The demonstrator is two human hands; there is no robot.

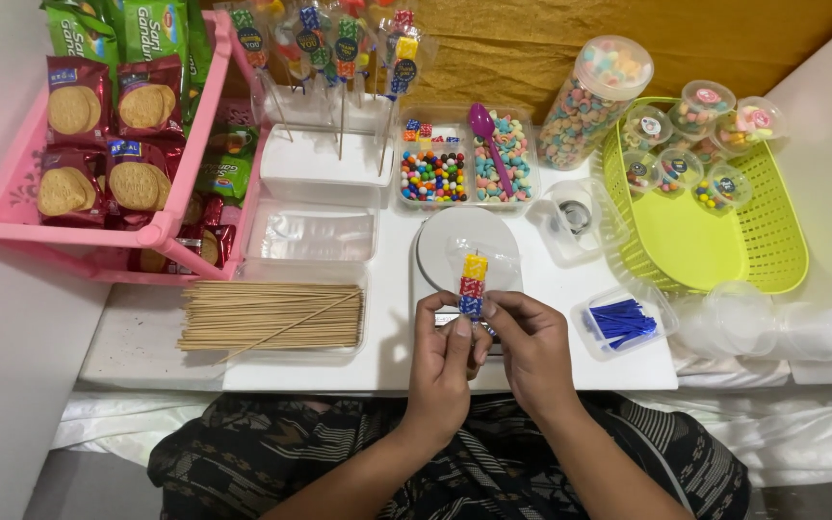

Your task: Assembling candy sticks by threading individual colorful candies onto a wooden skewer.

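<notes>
Two hands, left hand (442, 349), right hand (530, 339), pinching one wrapped skewer (474, 279), three candies

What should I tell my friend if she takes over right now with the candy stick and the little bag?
Left hand: pinching the bottom of the candy skewer, grip shut.
Right hand: pinching the same spot from the other side, grip shut.
The skewer stands upright over the white round scale, with yellow, red and blue candies stacked inside a clear wrapper.
Done: candies are on the stick, wrapper is over them; finished skewers stand in the white block at the back.
Left: the wrapper's bottom does not look tied yet. Blue twist ties sit in the tray to the right, bare sticks to the left.
</notes>
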